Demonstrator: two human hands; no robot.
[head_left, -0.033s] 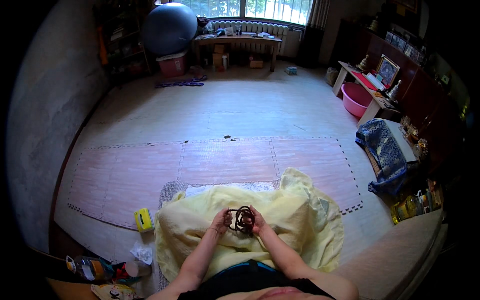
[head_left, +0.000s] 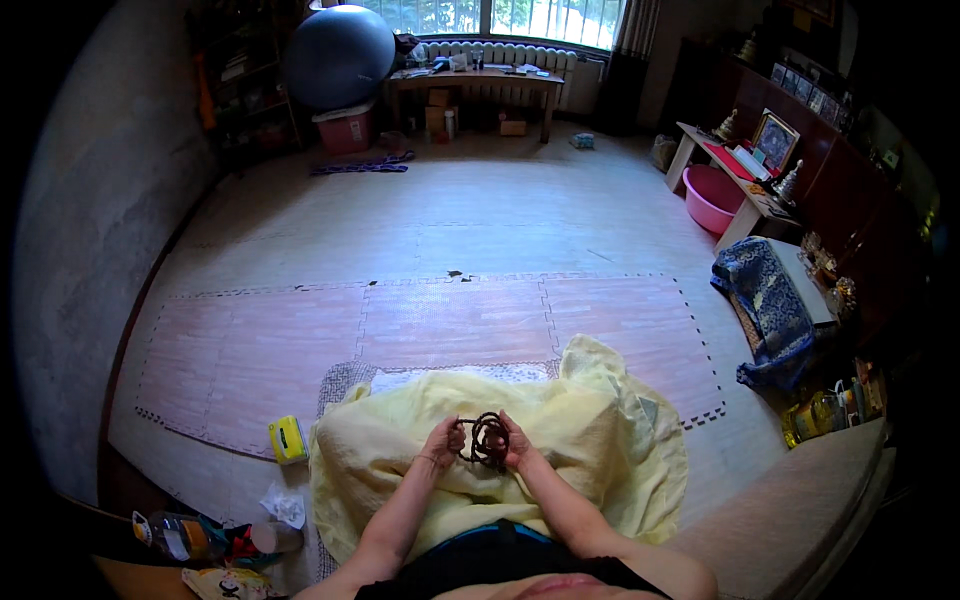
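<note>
Blanket [head_left: 600, 430] — foam mats [head_left: 450, 325], wood floor [head_left: 450, 220]

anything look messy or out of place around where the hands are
A little. A crumpled white tissue lies on the floor near the yellow box, beside a bottle on its side. The yellow blanket is rumpled. The left hand and right hand hold a looped string of dark beads; nothing looks spilled.

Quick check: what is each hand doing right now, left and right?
Left hand: closed on the dark bead string, over the yellow blanket.
Right hand: closed on the same bead string from the other side.
</note>
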